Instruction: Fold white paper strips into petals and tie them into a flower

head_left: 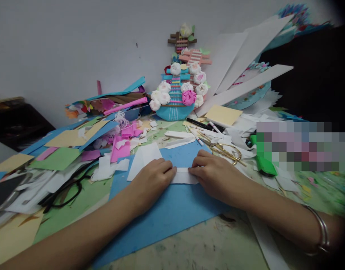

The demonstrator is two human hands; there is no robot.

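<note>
A small white paper strip (185,177) with a folded upper edge lies on a blue sheet (172,221). At its left end my left hand (154,180) has its fingers closed on the paper. My right hand (213,174) pinches the other end, fingers curled. Just beyond my left hand, a larger white sheet (144,159) rests on the blue one. Gold-handled scissors (225,150) lie past my right hand. The undersides of both hands are hidden.
Paper guitars with paper flowers (175,95) stand against the wall. Coloured paper scraps (58,157) and eyeglasses (67,193) lie at left. Markers (199,123), a green object (265,161) and white scraps sit at right. Long white boards (245,90) lean behind.
</note>
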